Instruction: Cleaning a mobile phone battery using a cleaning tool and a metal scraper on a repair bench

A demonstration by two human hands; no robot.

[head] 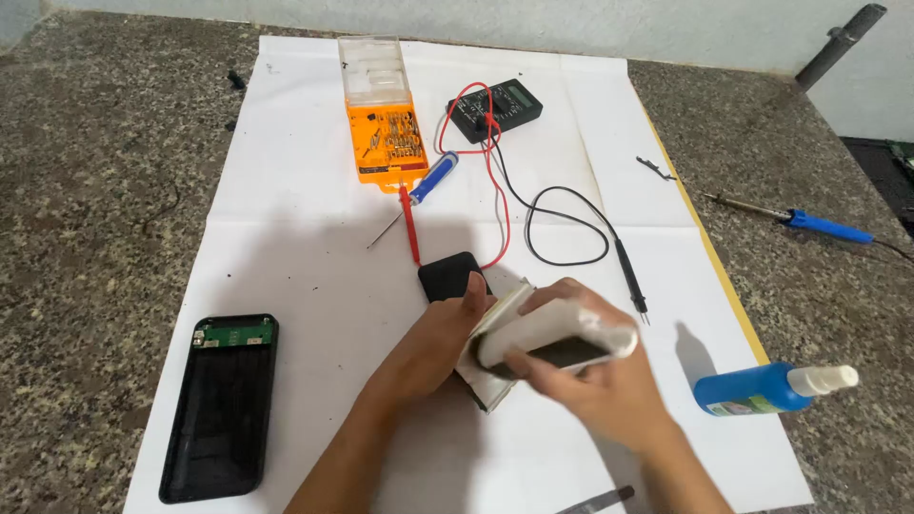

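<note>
Our right hand (pixel 609 385) grips a white pack (pixel 557 341) from above, and our left hand (pixel 447 338) clasps its far end, perhaps also a silvery sheet beneath. Behind lies a black pad (pixel 447 275); left on the desk (pixel 86 190), an open black case (pixel 221 407).

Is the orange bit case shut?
No, the orange bit case lies open on the white paper, its clear lid folded back and the bits showing.

Open case (pixel 221 406) lies left of both hands (pixel 533 352), bottle (pixel 762 388) right.
</note>
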